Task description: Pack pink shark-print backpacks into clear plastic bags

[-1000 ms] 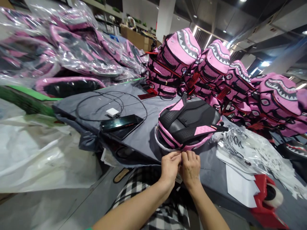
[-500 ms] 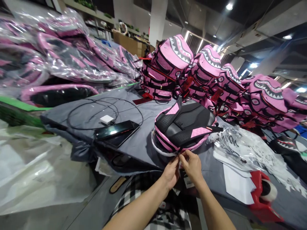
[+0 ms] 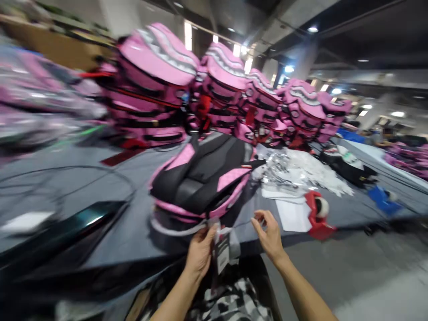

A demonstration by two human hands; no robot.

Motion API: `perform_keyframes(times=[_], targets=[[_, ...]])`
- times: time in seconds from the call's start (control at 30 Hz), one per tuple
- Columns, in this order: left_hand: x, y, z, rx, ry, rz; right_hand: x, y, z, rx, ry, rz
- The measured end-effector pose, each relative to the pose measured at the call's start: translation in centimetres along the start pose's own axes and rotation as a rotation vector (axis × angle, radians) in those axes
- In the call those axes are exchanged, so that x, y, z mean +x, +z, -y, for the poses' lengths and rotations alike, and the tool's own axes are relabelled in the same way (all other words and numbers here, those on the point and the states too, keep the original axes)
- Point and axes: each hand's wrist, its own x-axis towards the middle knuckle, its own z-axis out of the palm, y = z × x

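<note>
A pink and black backpack [image 3: 200, 174] lies on the grey-covered table, its padded back and straps facing up. My left hand [image 3: 199, 252] is closed in a pinch at its near edge, on a hang tag [image 3: 223, 254] with a white label. Clear plastic hangs beside the tag, and a pale band [image 3: 177, 230] curves along the bag's near side. My right hand [image 3: 269, 236] is apart from the bag, to the right, with thumb and forefinger curled together. A thin dark line reaches from the tag toward those fingertips; what they pinch is too small to make out.
Stacked pink backpacks [image 3: 154, 84] with a toothed-mouth print line the table's back. Plastic-wrapped bags [image 3: 43, 98] lie at left, blurred. A phone-like dark device [image 3: 100, 214] and black cable sit nearer. Clear bags [image 3: 294, 167], a red tape dispenser [image 3: 319, 218] and a blue one [image 3: 384, 200] are at right.
The view has swung to the right. My hands were together at the backpack's near edge; now my right hand has drawn away to the right, while my left stays with the tag.
</note>
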Motion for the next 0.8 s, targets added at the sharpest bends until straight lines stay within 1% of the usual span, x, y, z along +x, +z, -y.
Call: perform_keyframes(times=[0.07,0.13,0.2,0.23,0.27,0.3,0.37,0.47,0.53,0.63,0.73,0.8], targets=[[0.0,0.0,0.0,0.042,-0.012,-0.064,-0.8,-5.6,-2.3,-0.084,0.151,-0.126],[0.4,0.2,0.1,0.076,-0.010,-0.125,-1.5,-11.4,-4.8,-0.182,0.345,-0.288],[0.6,0.3,0.2,0.094,0.016,-0.174,-2.0,-16.4,-7.2,-0.269,0.507,-0.443],[0.7,0.4,0.3,0.101,0.034,-0.188,-2.1,-18.3,-8.3,-0.295,0.566,-0.491],[0.6,0.4,0.4,0.110,0.047,-0.194,-2.2,-19.6,-9.3,-0.304,0.609,-0.515],[0.5,0.4,0.4,0.122,0.056,-0.191,-2.1,-20.5,-10.2,-0.297,0.640,-0.517],[0.2,0.3,0.3,0.152,0.044,-0.178,-1.7,-20.7,-11.7,-0.247,0.683,-0.495],[0.0,0.3,0.1,0.181,-0.035,-0.173,-0.6,-19.6,-13.0,-0.162,0.716,-0.491],[-0.1,0.3,-0.1,0.189,-0.074,-0.176,0.0,-19.0,-13.2,-0.126,0.720,-0.517],[-0.1,0.3,-0.2,0.200,-0.056,-0.164,-0.3,-19.0,-12.6,-0.087,0.695,-0.570],[-0.1,0.3,0.1,0.211,-0.021,-0.173,-2.3,-19.3,-11.4,-0.009,0.659,-0.625],[0.1,0.1,0.4,0.214,0.012,-0.179,-3.8,-18.8,-10.7,0.085,0.668,-0.655]])
